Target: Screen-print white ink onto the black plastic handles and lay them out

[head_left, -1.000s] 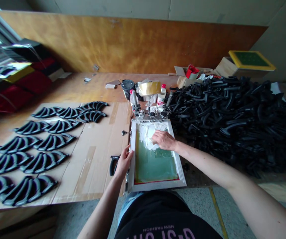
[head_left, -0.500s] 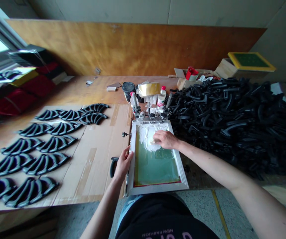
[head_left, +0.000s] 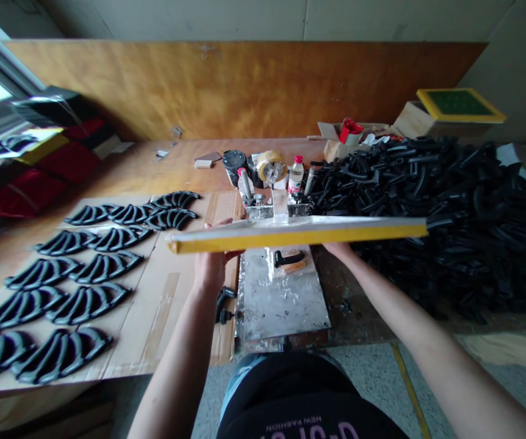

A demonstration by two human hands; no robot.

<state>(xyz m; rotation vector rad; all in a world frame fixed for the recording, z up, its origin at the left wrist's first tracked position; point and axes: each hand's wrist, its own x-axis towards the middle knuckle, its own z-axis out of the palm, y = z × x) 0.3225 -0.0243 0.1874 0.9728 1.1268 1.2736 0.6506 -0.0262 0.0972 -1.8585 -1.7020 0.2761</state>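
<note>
A screen-printing frame (head_left: 299, 235) is tilted up, its near edge, bound with yellow tape, facing me. My left hand (head_left: 212, 262) grips its left part, fingers over the top and thumb below. My right hand (head_left: 336, 249) is at the frame's right part; its fingers are hidden behind the frame, so whether it holds anything does not show. Beneath lies a metal base plate (head_left: 281, 305) with a curved black plastic handle (head_left: 289, 258) on a small fixture near its far end. Another black handle (head_left: 226, 296) is left of the plate, below my left hand.
Rows of black handles (head_left: 102, 265) lie fanned on cardboard (head_left: 162, 305) at the left. A large heap of black handles (head_left: 428, 183) covers the right. Behind the press stand a red-capped bottle (head_left: 296, 175), a dark tub (head_left: 234, 164) and a tape roll (head_left: 271, 166).
The frame has swung up from lying flat, uncovering the base plate and a handle. My left hand has moved up onto the frame. My right hand has left the white ink and gone behind the frame.
</note>
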